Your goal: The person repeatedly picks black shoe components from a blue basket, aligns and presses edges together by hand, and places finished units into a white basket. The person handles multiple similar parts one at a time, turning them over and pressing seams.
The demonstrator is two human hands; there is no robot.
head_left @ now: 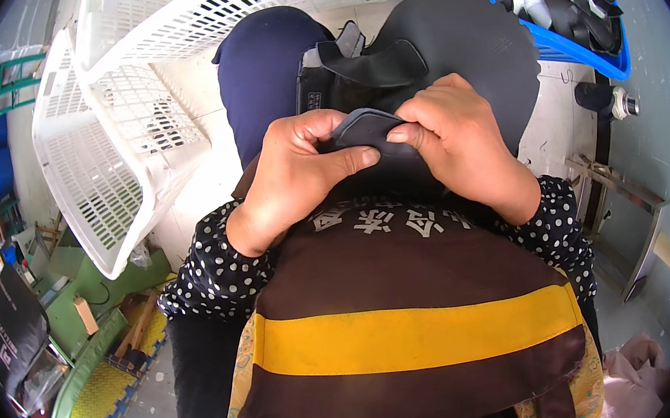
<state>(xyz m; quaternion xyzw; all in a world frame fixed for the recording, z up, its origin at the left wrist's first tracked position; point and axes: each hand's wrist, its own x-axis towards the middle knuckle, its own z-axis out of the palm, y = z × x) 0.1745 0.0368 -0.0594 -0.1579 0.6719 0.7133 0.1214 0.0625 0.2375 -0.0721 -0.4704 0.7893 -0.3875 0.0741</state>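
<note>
Between the left hand (294, 164) and the right hand (458, 135) sits a dark flat piece (365, 130), pinched by thumb and fingers on both sides. It lies rightward of the left hand and leftward of the right, with neither hand clearly nearer. Its blunt visible corner points up the view, away from the wearer's body; the rest runs into shadow, so its full long axis cannot be told. Just beyond, a black strapped piece (385, 65) rests by a grey rounded form (472, 39). Farther out are a white basket (91, 145), ahead-left, and a blue crate (576, 59), ahead-right.
</note>
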